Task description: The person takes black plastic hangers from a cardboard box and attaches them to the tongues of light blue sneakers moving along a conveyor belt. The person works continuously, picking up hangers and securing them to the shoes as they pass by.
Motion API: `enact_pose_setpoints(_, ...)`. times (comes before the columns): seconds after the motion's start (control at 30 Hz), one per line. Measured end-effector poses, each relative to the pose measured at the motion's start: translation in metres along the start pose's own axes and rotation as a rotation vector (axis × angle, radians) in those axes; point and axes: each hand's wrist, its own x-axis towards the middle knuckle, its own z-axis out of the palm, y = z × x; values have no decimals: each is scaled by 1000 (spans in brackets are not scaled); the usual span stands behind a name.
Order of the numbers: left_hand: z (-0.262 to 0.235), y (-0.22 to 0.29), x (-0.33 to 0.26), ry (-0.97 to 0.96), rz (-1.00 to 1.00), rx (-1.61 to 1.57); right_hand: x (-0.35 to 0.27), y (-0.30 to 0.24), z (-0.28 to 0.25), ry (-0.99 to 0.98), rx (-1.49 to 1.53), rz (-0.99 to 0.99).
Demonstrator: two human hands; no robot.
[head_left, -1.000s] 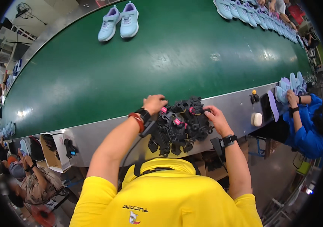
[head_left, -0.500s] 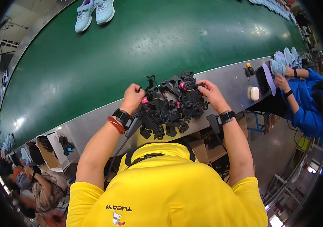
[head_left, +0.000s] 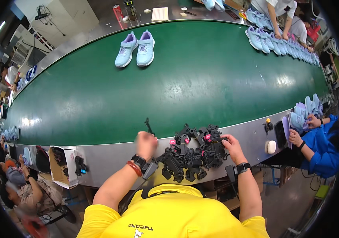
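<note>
A heap of bundled black plastic hooked pieces, some tied with yellow bands and carrying pink tags, lies on the metal table edge in front of me. Just left of it, my left hand is smeared by motion. Its fingers are closed around a thin black hooked piece that sticks up over the green surface. At the heap's right side, my right hand has thumb and fingers pinched on a black piece there. Both wrists wear black straps with a small device attached.
Two light-blue shoes stand on the green belt, and a row of such shoes lines its far right. On the metal edge at right are a white oval object and scissors-like tool. A co-worker in blue handles shoes.
My left hand has come away from the heap to the left, now with a black hooked piece upright in it. My right hand stays at the heap's right side. The view has tilted up.
</note>
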Motion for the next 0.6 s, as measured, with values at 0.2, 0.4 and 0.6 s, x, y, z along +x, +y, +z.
enact_pose_setpoints(0.2,-96,10,-23,-144,-212,-34,-3,-12,-3,210,-100,-107)
enact_pose_setpoints(0.4,-163,-12,-52,8,-352,290,-17,-49,41,177,64,-176)
enact_pose_setpoints(0.6,-184,-24,-60,110,-276,216,-50,-55,165,-180,59,23)
